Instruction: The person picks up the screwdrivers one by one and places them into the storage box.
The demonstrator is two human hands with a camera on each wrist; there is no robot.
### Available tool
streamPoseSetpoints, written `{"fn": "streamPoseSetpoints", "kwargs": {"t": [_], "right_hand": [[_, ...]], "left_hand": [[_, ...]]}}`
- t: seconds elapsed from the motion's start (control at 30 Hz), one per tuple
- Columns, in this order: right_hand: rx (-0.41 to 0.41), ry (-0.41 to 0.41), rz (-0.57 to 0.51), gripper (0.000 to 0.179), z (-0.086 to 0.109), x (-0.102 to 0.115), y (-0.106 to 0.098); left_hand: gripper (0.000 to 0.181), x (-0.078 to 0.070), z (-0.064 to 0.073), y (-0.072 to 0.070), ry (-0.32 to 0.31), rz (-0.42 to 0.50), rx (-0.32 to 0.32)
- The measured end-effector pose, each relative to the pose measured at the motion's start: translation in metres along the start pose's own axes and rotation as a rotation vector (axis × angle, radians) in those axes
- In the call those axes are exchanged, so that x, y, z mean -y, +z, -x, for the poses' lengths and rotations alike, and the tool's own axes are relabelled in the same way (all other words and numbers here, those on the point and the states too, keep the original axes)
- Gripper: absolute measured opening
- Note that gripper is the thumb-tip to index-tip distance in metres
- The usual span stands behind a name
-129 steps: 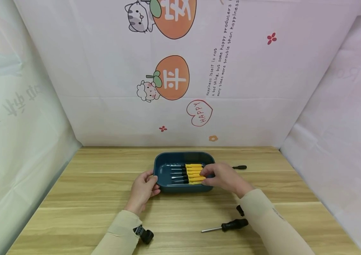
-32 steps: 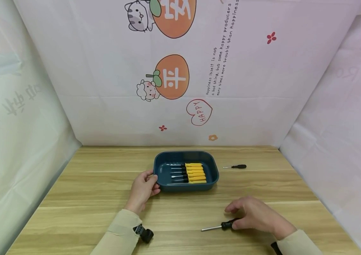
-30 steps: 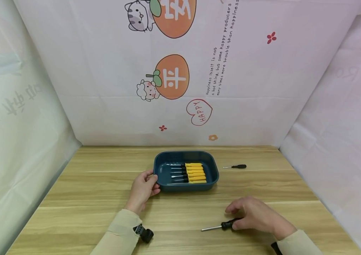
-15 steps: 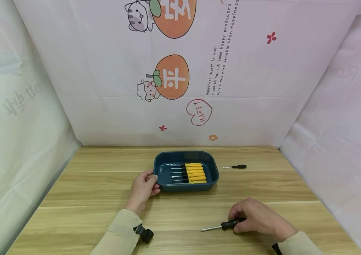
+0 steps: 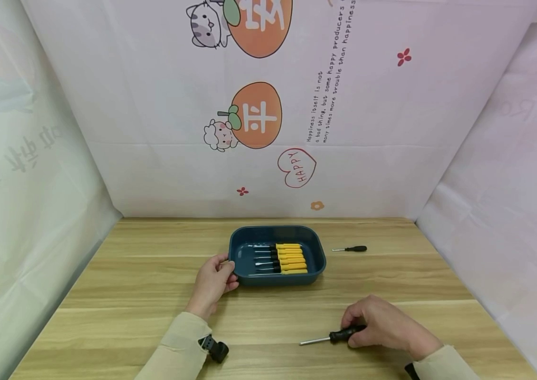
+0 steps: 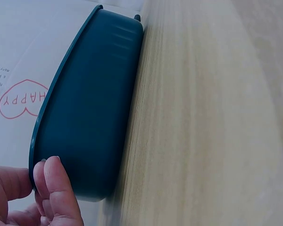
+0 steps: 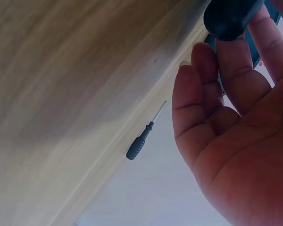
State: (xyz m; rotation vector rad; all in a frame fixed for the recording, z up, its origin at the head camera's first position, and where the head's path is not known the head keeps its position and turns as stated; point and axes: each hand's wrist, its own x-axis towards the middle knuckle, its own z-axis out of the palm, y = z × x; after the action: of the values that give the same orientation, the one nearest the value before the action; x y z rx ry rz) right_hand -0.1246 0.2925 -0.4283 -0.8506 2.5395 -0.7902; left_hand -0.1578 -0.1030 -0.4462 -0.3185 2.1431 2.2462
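My left hand (image 5: 211, 281) holds the left end of a dark teal rectangular tray (image 5: 317, 257), thumb on the rim and fingers beneath it. The left wrist view shows these fingers (image 6: 59, 188) against the outside of the tray wall (image 6: 87, 103). Inside the tray lies a row of several screwdrivers with yellow-and-black handles (image 5: 292, 258), shafts to the left. Front right, my right hand (image 5: 384, 324) grips the black handle of a larger screwdriver (image 5: 341, 335) between thumb and fingers; its shaft points left, low over the table. The handle's rounded end (image 7: 228, 21) shows in the right wrist view.
A small black-handled screwdriver (image 5: 356, 248) lies to the right of the tray. The wooden table (image 5: 154, 253) meets a white printed cloth (image 5: 178, 179) at the back, with cloth at both sides too. A black strap device (image 5: 213, 348) sits on the left wrist.
My right hand has left the yellow handles in the tray and come forward to the larger black screwdriver, its fingers drawing together on the handle. My left hand has stayed on the tray.
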Motion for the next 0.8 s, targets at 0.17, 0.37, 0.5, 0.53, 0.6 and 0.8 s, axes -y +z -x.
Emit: {"fn": "streamPoseSetpoints", "kwargs": {"t": [0.17, 0.37, 0.5, 0.53, 0.6, 0.8], "right_hand": [[0.009, 0.001, 0.012, 0.019, -0.0007, 0.0006, -0.0002], [0.017, -0.006, 0.049, 0.016, -0.001, 0.0017, -0.0005], [0.025, -0.012, 0.063, 0.014, -0.0013, 0.0027, -0.0008], [0.025, -0.013, 0.064, 0.014, -0.0015, 0.0029, -0.0008], [0.024, -0.018, 0.067, 0.014, -0.0017, 0.003, -0.0007], [0.024, -0.019, 0.073, 0.013, -0.003, 0.0042, -0.0009]], "left_hand": [[0.045, 0.0007, -0.0009, 0.0, 0.001, 0.001, -0.003], [0.045, 0.0013, -0.0017, 0.0, -0.002, 0.005, -0.006], [0.045, 0.0016, -0.0022, -0.0002, -0.002, 0.009, -0.003], [0.045, 0.0017, -0.0022, -0.0003, -0.002, 0.009, -0.003], [0.045, 0.0016, -0.0021, -0.0005, -0.003, 0.011, -0.001], [0.046, 0.0003, -0.0007, -0.0007, -0.001, 0.012, 0.006]]}}
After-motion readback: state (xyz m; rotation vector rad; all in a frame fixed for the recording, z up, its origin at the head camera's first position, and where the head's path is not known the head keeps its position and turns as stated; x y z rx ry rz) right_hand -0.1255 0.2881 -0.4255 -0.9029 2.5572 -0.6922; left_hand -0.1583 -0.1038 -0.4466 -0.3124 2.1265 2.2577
